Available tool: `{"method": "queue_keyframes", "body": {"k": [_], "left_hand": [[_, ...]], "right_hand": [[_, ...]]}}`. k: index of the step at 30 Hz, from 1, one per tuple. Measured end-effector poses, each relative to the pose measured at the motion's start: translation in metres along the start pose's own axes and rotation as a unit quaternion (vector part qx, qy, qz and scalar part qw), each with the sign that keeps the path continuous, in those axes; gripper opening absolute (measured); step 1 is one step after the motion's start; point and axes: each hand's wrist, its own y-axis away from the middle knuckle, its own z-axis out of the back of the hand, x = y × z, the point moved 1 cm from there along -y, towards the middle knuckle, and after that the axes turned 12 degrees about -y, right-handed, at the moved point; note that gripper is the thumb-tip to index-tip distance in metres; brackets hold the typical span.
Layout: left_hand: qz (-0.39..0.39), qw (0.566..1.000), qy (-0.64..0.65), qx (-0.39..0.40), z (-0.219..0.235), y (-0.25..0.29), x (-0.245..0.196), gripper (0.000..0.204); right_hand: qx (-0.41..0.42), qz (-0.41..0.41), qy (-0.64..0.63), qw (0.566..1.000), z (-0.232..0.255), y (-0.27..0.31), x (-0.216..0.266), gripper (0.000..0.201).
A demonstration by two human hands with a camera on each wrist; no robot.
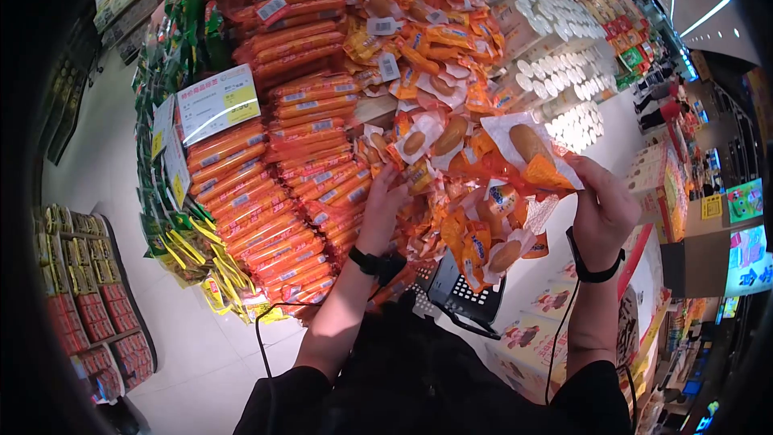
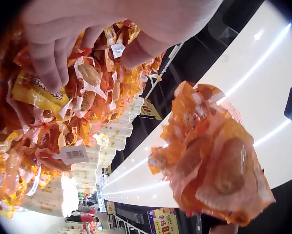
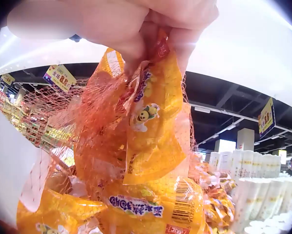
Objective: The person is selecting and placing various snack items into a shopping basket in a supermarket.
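Observation:
My right hand (image 1: pixel 604 208) pinches the gathered top of a red mesh bag (image 3: pixel 104 131) of small sausages in orange-yellow wrappers. The bag hangs below the fingers in the right wrist view; a cartoon bee and a barcode show on its packets. From the left wrist side, the same bag (image 2: pixel 219 165) appears raised beside the heap. My left hand (image 1: pixel 382 213) is over the heap of similar wrapped sausages (image 2: pixel 90 75), fingers bent loosely downward. Its fingertips are right at a yellow packet (image 2: pixel 38 95) there.
Long red-orange sausage packs (image 1: pixel 241 201) lie in rows to the left, with a price sign (image 1: pixel 217 103) above them. White cylindrical tubs (image 1: pixel 555 24) stand behind on the right. A black basket (image 1: pixel 465 290) sits below the heap, and printed cartons (image 1: pixel 531 338) are at lower right.

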Motion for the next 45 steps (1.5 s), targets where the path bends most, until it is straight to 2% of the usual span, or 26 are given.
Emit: {"method": "queue_keyframes", "body": {"k": [4,7,8,12,14,16,18,21,22,24,26,28,30,34,38,39,41,43,44,45], "left_hand": [[-0.073,0.995,-0.066,0.004,-0.002,0.002,0.003,0.074],[-0.072,0.993,-0.096,-0.009,-0.01,0.017,-0.008,0.07],[-0.075,0.991,-0.108,-0.011,-0.012,0.019,-0.006,0.069],[-0.101,0.965,-0.243,0.014,-0.021,0.042,0.003,0.064],[-0.077,0.955,-0.286,0.021,-0.033,0.063,0.001,0.059],[-0.04,0.946,-0.321,-0.001,-0.064,0.093,-0.005,0.049],[-0.03,0.932,-0.362,0.016,-0.075,0.119,0.01,0.044],[0.054,0.907,-0.418,0.006,-0.096,0.168,0.045,0.037],[0.091,0.897,-0.433,0.004,-0.109,0.184,0.053,0.034],[0.137,0.863,-0.486,0.032,-0.13,0.209,0.072,0.032],[0.204,0.812,-0.543,0.062,-0.159,0.218,0.085,0.029],[0.255,0.784,-0.561,0.076,-0.166,0.226,0.106,0.029],[0.295,0.764,-0.571,0.063,-0.166,0.229,0.128,0.03],[0.34,0.742,-0.578,0.022,-0.159,0.225,0.168,0.031],[0.366,0.731,-0.576,0.017,-0.164,0.215,0.196,0.031],[0.371,0.731,-0.572,0.019,-0.168,0.213,0.199,0.031],[0.367,0.729,-0.575,0.057,-0.175,0.21,0.199,0.032],[0.357,0.72,-0.587,0.093,-0.183,0.204,0.191,0.033],[0.348,0.731,-0.579,0.092,-0.185,0.204,0.186,0.033],[0.339,0.743,-0.571,0.09,-0.186,0.204,0.18,0.033]], "right_hand": [[0.039,-0.068,-0.005,0.997,0.026,0.065,-0.011,0.02],[0.057,-0.125,-0.01,0.99,0.042,0.128,-0.03,0.018],[0.062,-0.167,-0.012,0.984,0.047,0.159,-0.043,0.015],[0.108,-0.229,0.005,0.967,0.048,0.282,-0.097,0.021],[0.141,-0.267,0.001,0.953,0.04,0.335,-0.127,0.02],[0.154,-0.303,-0.003,0.94,0.021,0.408,-0.168,0.022],[0.181,-0.335,-0.015,0.924,-0.006,0.478,-0.208,0.025],[0.256,-0.373,0.001,0.892,-0.055,0.562,-0.26,0.014],[0.255,-0.373,-0.001,0.892,-0.075,0.593,-0.276,0.01],[0.281,-0.383,-0.009,0.88,-0.121,0.664,-0.311,0.01],[0.298,-0.429,-0.001,0.853,-0.17,0.738,-0.342,0.008],[0.306,-0.467,-0.009,0.83,-0.214,0.805,-0.369,0.01],[0.31,-0.502,-0.001,0.807,-0.244,0.846,-0.388,0.011],[0.364,-0.609,-0.035,0.704,-0.283,0.9,-0.416,0.021],[0.402,-0.62,0.015,0.674,-0.31,0.931,-0.428,0.022],[0.375,-0.643,-0.011,0.668,-0.308,0.938,-0.424,0.021],[0.316,-0.683,-0.053,0.657,-0.28,0.911,-0.421,0.02],[0.28,-0.694,-0.02,0.663,-0.27,0.901,-0.413,0.019],[0.259,-0.696,-0.002,0.67,-0.266,0.898,-0.409,0.018],[0.281,-0.681,-0.004,0.677,-0.257,0.886,-0.402,0.019]]}}
